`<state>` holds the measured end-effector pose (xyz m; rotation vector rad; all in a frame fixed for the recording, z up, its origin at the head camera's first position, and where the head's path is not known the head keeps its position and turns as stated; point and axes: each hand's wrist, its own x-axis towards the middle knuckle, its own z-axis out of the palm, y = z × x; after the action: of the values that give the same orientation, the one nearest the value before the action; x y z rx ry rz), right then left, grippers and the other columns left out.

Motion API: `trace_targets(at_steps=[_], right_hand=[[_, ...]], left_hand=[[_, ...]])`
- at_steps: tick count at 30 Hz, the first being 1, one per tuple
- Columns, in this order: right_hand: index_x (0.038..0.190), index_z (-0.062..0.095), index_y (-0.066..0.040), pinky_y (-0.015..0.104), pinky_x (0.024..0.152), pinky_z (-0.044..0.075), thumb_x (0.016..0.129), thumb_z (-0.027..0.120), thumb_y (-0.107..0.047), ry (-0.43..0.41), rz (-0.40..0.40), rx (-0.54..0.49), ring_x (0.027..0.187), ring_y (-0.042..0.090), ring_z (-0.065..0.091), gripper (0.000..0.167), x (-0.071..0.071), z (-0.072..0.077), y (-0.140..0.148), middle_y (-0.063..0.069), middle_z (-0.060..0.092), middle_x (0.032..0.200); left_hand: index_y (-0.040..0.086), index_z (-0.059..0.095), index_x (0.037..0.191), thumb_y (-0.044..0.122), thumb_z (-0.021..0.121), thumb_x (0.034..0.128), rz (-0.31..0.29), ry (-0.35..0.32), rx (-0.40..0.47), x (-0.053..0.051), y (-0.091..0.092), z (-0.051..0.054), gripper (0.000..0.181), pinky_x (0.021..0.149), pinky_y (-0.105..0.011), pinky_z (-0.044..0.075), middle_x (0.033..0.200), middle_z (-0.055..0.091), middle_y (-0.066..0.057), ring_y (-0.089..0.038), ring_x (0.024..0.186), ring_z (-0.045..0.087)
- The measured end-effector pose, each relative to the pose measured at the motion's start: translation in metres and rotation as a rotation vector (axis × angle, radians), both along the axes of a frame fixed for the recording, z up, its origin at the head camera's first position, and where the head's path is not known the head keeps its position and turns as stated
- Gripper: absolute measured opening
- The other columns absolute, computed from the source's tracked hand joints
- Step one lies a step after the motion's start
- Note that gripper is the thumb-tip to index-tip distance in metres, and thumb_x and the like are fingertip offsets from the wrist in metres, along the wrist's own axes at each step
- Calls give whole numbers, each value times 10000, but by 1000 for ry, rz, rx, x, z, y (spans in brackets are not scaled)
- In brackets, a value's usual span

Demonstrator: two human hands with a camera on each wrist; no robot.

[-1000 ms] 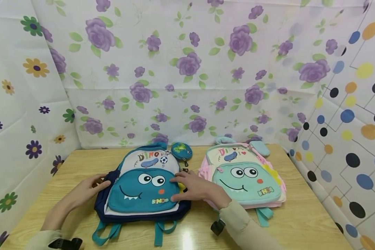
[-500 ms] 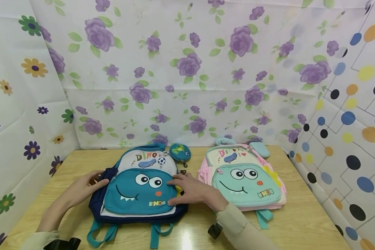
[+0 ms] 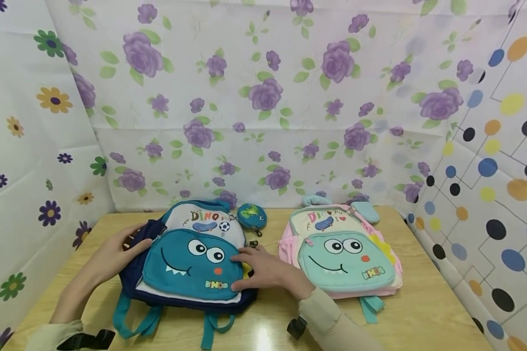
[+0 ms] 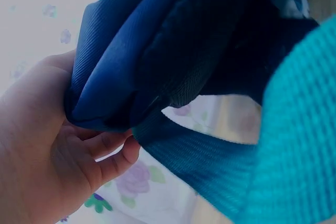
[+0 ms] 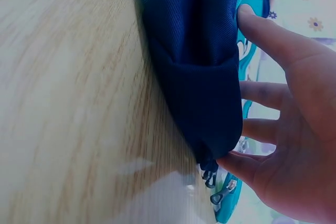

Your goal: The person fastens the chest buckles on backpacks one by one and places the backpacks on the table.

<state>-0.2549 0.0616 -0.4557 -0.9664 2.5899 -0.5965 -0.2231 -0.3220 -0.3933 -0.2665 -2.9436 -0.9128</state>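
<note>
A blue backpack with a cartoon dinosaur face lies on the table, its left side raised a little. At that side my left hand grips the navy edge, thumb on top and fingers underneath. In the left wrist view, the fingers curl below the navy side beside a teal strap. My right hand rests on the other side with fingers spread, the thumb and fingertips touching the front panel. The right wrist view has this hand against the navy side pocket.
A mint-and-pink backpack lies on the wooden table to the right, close to my right forearm. A small round teal pouch hangs off the blue backpack's top right. Patterned cloth walls in the table at the back and both sides.
The blue backpack has shifted left and its left side has risen slightly. Both hands have moved left with it. The mint-and-pink backpack has stayed in place.
</note>
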Motion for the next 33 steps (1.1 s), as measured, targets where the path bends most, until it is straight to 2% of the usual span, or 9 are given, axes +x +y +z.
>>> trace_targets(at_steps=[3, 8, 13, 17, 23, 33], right_hand=[[1486, 441, -374, 564, 1123, 365, 853, 603, -705, -6, 1, -1, 1477, 415, 254, 733, -1, 2, -2, 3, 296, 1623], [1484, 446, -371, 561, 1140, 345, 852, 608, -700, -26, 9, -5, 1483, 412, 242, 731, 1, 2, -5, 8, 295, 1624], [1484, 451, -363, 549, 1142, 348, 848, 637, -676, -40, -1, -13, 1483, 383, 243, 733, 0, 2, -6, 14, 290, 1626], [1488, 447, -360, 539, 1140, 352, 846, 646, -669, -33, -6, -21, 1476, 369, 254, 740, -2, 0, -7, 18, 290, 1627], [1504, 427, -334, 558, 1186, 262, 868, 638, -645, -23, 41, -44, 1493, 386, 241, 739, -4, -3, -10, 51, 286, 1629], [1518, 401, -340, 520, 1170, 311, 879, 623, -645, -27, 56, -53, 1485, 365, 262, 743, -4, -2, -17, 36, 270, 1635]], left_hand=[[64, 351, 1541, 459, 536, 1010, 2, 18, -4, 0, 4, 12, 688, 717, -329, 500, 1372, 524, -263, -284, 996, 598], [81, 366, 1537, 443, 545, 1009, 8, 48, -5, 3, 10, 23, 665, 718, -336, 499, 1368, 530, -265, -304, 997, 599], [123, 319, 1564, 447, 546, 1006, -24, 40, 3, 4, 15, 36, 684, 723, -352, 492, 1378, 517, -247, -315, 1033, 572], [140, 282, 1579, 432, 546, 1008, -57, 45, 0, 5, 20, 44, 694, 772, -435, 506, 1455, 448, -256, -370, 1089, 560], [156, 270, 1584, 401, 555, 1010, -77, 87, 5, 7, 25, 53, 687, 894, -632, 480, 1523, 382, -274, -470, 1182, 538], [274, 220, 1598, 465, 540, 1002, -56, 105, -12, 9, 37, 70, 703, 916, -732, 411, 1565, 339, -247, -518, 1263, 477]])
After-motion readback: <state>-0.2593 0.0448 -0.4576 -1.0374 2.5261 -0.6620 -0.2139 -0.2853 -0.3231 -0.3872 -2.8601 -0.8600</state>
